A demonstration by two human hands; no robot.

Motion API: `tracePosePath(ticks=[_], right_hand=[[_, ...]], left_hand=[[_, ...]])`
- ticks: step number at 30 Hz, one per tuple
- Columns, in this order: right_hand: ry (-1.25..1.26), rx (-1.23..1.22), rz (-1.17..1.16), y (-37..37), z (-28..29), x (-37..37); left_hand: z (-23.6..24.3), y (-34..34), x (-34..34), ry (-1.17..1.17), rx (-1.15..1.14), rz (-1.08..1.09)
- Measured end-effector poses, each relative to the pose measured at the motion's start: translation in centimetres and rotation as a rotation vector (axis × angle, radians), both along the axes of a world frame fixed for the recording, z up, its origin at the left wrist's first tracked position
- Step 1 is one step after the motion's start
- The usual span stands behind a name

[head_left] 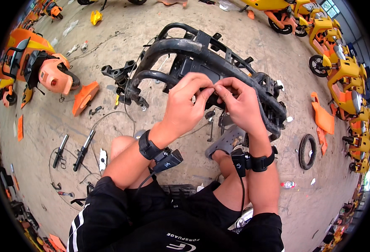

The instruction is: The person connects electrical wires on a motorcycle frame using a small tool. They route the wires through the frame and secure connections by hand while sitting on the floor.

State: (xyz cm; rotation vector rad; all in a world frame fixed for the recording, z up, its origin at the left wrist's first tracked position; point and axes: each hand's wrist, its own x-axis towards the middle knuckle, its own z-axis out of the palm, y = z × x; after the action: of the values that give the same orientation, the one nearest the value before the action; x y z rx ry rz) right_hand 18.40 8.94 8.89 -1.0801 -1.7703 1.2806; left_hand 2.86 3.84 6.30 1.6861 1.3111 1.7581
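My left hand [188, 101] and my right hand [240, 103] meet in front of me, thumbs and forefingers pinched together. Whatever sits between the fingertips, if anything, is too small to make out. Both hands are over a black tubular scooter frame [172, 45], which lies on the concrete floor and is partly hidden by them. At the frame's left end is a dark metal clamp-like part [120, 72]. Each wrist wears a black strap with a small device on it.
Two black shock absorbers [84, 150] and loose cables lie on the left floor. An orange scooter [52, 71] and an orange panel [85, 97] are farther left. At right are a tyre [307, 152], a plastic bottle [288, 185], orange panels [322, 115] and a row of yellow scooters [345, 82].
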Motion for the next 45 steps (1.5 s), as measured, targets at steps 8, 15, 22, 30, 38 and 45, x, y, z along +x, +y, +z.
tracePosePath(ticks=[8,15,22,30,38,45], right_hand=[[-0.058,0.243,-0.023,-0.1,-0.7,0.1],[-0.033,0.238,-0.059,-0.4,-0.8,-0.1],[-0.099,0.460,-0.027,-0.2,-0.7,0.7],[-0.224,0.869,-0.017,-0.2,-0.3,0.2],[-0.163,0.941,-0.012,0.1,-0.7,-0.4],[0.107,0.452,-0.057,0.2,-1.3,-0.8]], left_hand=[[-0.4,0.1,0.1,0.101,-0.013,0.082],[-0.2,-0.1,-1.1,0.241,0.100,0.051],[0.1,0.1,-0.2,0.251,0.025,0.095],[0.8,-0.1,-0.4,0.204,-0.046,0.089],[1.6,0.1,-1.9,0.186,-0.179,-0.110],[1.7,0.3,-2.4,0.110,-0.316,-0.192]])
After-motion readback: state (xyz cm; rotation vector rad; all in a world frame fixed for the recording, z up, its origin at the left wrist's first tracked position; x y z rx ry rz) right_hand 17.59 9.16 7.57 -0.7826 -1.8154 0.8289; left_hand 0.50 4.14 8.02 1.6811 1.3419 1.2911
